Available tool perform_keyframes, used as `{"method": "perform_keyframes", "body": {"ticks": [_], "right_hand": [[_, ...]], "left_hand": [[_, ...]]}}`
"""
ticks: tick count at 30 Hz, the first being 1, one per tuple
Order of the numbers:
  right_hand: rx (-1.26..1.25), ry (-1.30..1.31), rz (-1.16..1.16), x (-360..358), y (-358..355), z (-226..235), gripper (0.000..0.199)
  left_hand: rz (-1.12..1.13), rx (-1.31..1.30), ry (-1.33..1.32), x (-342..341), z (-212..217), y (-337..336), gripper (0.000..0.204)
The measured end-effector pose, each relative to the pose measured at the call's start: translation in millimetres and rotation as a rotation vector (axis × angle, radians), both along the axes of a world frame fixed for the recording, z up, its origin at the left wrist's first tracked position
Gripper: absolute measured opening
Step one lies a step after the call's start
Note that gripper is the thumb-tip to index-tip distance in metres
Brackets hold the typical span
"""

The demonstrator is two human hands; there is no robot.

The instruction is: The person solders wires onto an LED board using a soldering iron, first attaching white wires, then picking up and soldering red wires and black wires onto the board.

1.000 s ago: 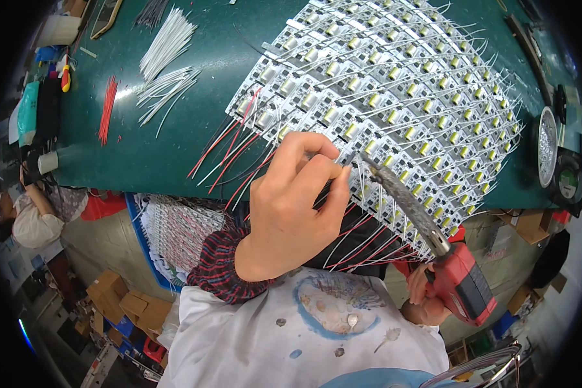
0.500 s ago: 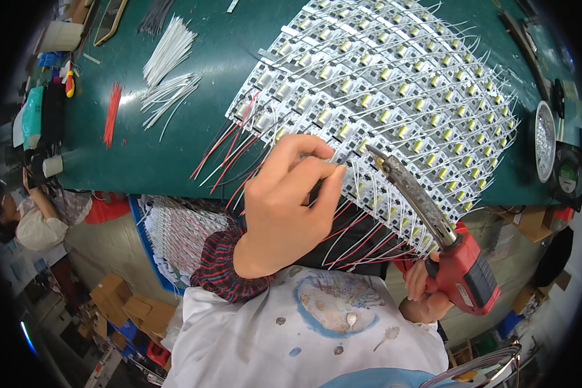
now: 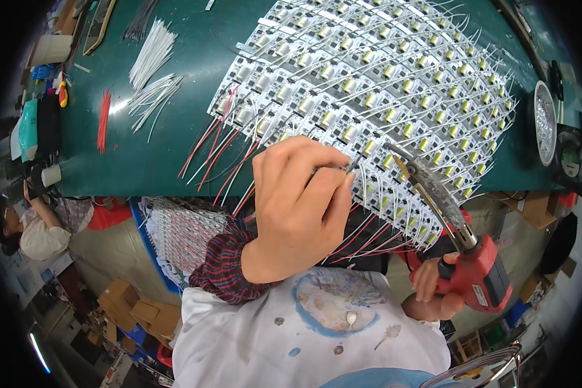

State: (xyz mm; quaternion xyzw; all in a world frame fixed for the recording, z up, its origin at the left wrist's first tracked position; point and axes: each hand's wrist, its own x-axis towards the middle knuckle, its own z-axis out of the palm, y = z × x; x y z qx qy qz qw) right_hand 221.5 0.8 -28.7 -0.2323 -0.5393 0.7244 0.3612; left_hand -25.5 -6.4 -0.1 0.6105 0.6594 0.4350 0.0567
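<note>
A large panel of white circuit boards point(image 3: 330, 119) lies tilted across the near edge of the table, rows of yellowish components and thin white wires on it. My left hand point(image 3: 297, 200) is over its near edge, thumb and forefinger pinching a thin dark wire point(image 3: 354, 164); the other fingers curl in. At the right, my right hand point(image 3: 432, 288) grips a red soldering gun point(image 3: 485, 278). The gun's metal barrel slants up and left, with its tip over the boards, right of my left fingertips. Red and white wires point(image 3: 216, 152) hang off the panel's near edge.
On the green table point(image 3: 194, 84) lie white wires point(image 3: 154, 55), red wires point(image 3: 103, 121) and dark wires point(image 3: 140, 21). A round metal dish point(image 3: 544, 123) stands at the right. Below the table, a blue bin point(image 3: 150, 246) holds more wired boards. Another person point(image 3: 39, 226) sits far left.
The soldering gun and my right hand have shifted slightly right. My left hand has moved a little to the right, still pinching. The table and panel appear shifted slightly left in view.
</note>
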Motion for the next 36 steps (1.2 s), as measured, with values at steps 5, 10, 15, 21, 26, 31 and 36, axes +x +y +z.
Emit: {"method": "perform_keyframes", "body": {"ticks": [5,10,15,21,26,31,36], "right_hand": [[-0.034,0.003,0.019,54,-17,3,0.036],[-0.064,0.005,0.030,48,-14,1,0.023],[-0.066,0.005,0.024,46,-16,0,0.023],[0.046,-0.008,-0.097,30,-14,11,0.068],[0.045,0.001,-0.140,23,-13,15,0.075],[0.018,0.013,-0.209,22,-15,16,0.075],[-0.012,0.002,-0.290,24,-16,21,0.075]], "left_hand": [[0.034,-0.124,0.015,-5,11,0,0.014],[0.010,-0.150,0.013,-5,15,2,0.014],[0.029,-0.142,0.002,-4,13,2,0.014],[0.025,-0.151,-0.003,-4,15,3,0.014],[0.035,-0.151,0.010,-4,15,2,0.013],[0.020,-0.171,0.029,-4,13,0,0.012],[-0.013,0.056,-0.078,-14,26,-8,0.012]]}}
